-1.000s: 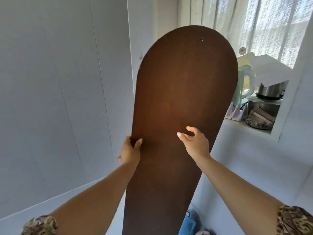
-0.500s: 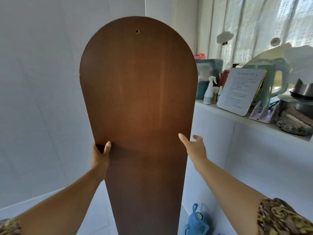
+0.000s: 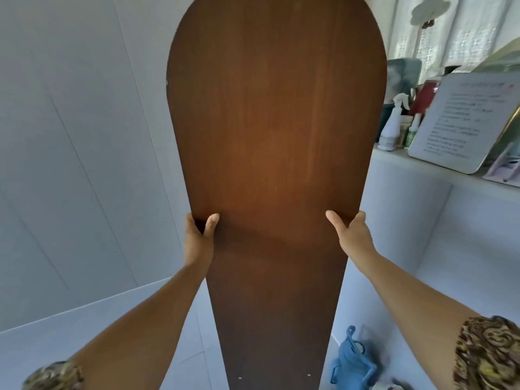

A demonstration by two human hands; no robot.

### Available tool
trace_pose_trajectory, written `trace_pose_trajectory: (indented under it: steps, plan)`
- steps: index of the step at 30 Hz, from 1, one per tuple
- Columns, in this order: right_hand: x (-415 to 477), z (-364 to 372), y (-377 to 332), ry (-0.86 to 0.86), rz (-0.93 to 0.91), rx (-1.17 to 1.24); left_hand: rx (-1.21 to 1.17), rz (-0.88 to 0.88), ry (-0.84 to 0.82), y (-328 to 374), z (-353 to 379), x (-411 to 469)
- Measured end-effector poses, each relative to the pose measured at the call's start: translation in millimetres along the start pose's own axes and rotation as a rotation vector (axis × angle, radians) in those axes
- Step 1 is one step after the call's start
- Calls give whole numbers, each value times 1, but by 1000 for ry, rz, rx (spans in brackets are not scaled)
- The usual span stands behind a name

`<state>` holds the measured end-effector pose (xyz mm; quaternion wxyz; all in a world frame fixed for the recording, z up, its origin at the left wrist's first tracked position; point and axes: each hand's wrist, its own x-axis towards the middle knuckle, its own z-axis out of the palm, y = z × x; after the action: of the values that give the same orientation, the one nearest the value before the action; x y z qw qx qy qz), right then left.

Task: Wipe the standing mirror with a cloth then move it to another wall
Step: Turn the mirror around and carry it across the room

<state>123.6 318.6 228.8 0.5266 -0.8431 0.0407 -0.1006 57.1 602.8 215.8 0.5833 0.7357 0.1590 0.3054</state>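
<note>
**Q:** Where is the standing mirror?

**A:** The standing mirror (image 3: 275, 164) fills the middle of the view. It is upright, with its brown wooden back facing the camera. Its rounded top is cut off by the top of the frame. Its foot is out of sight below, so I cannot tell whether it rests on the floor.

**Q:** How do the hands hold it?

**A:** The left hand (image 3: 198, 237) has its grip clamped on the mirror's left edge. The thumb lies flat on the back and the fingers wrap out of sight round the front. The right hand (image 3: 351, 235) is clamped on the right edge in the same way, level with the left.

**Q:** What room is there on each side?

**A:** On the left, a pale panelled wall (image 3: 70, 164) stands well apart from the mirror's edge, with pale floor (image 3: 56, 336) below it. On the right, a white ledge (image 3: 422, 171) comes in just beside the right edge, and I cannot tell whether the two touch. The ledge carries a spray bottle (image 3: 391, 128) and a tilted printed board (image 3: 461, 122). Under the ledge, a blue bag (image 3: 353, 358) lies on the floor near the mirror's lower right edge.
</note>
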Motion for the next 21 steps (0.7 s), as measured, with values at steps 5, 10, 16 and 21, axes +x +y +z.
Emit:
trace_pose_trajectory:
  steps: [5,10,16,21]
  plan:
    - [13,28,-7,35,-45,-16,16,29,8,-12,-5,31]
    - [41,39,-4,66,-47,-39,-15,76,-14,-22,15,57]
    - [83,62,-5,85,-82,-89,-20,66,11,-38,34,100]
    - [123,81,-3,86,-95,-143,-10,40,55,-42,54,127]
